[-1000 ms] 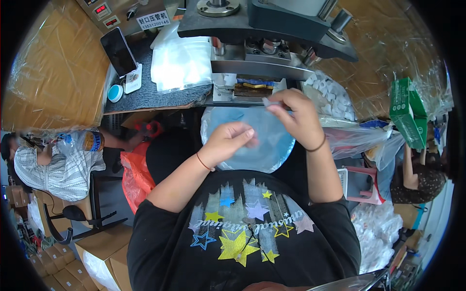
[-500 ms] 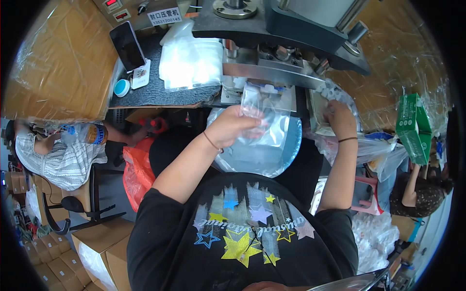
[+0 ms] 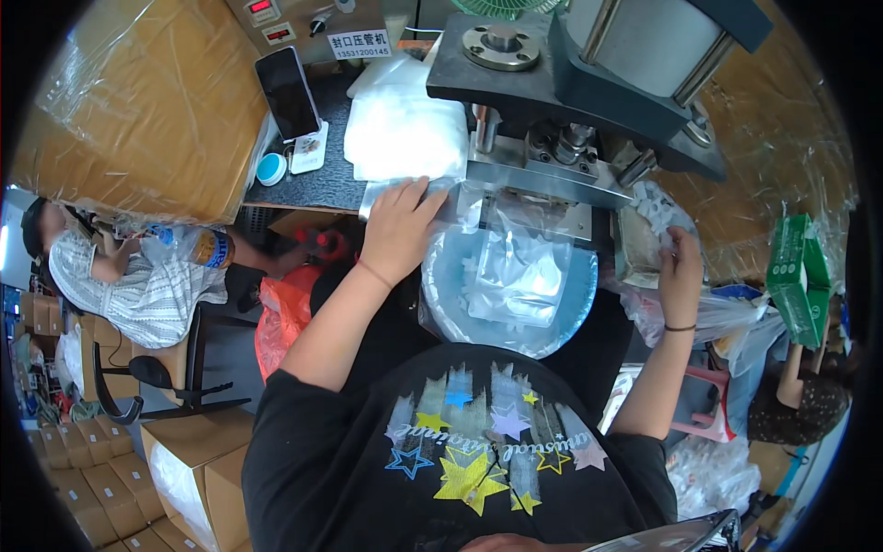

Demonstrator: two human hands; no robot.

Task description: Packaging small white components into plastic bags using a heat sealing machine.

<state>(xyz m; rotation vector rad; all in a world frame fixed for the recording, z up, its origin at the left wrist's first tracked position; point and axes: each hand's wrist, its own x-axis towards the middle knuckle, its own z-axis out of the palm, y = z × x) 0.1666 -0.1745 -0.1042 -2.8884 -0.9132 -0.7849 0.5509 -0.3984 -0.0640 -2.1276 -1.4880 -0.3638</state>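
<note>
My left hand (image 3: pixel 400 230) lies with fingers spread over the near edge of a stack of clear plastic bags (image 3: pixel 405 133) on the bench. My right hand (image 3: pixel 681 281) is by a shallow tray (image 3: pixel 635 244) and a heap of small whitish plastic parts (image 3: pixel 658 207); its fingers are curled together, and anything between them is too small to make out. Between my hands, a clear plastic pouch (image 3: pixel 522 276) hangs from the press machine (image 3: pixel 552 179) over a blue basin (image 3: pixel 581 299) in my lap. The pouch's upper end is under the machine's front plate.
A phone (image 3: pixel 288 97) leans upright left of the bags, beside a round blue-lidded tub (image 3: pixel 271 168). A large wrapped carton (image 3: pixel 156 110) stands at the left. A red bag (image 3: pixel 280 317) hangs by my left leg. Other people sit at both sides, one near a green box (image 3: pixel 798 281).
My left hand has let go of the clear pouch and moved left onto the bag stack. The pouch now lies over the basin. My right hand has drawn slightly back at the tray. The view has shifted.
</note>
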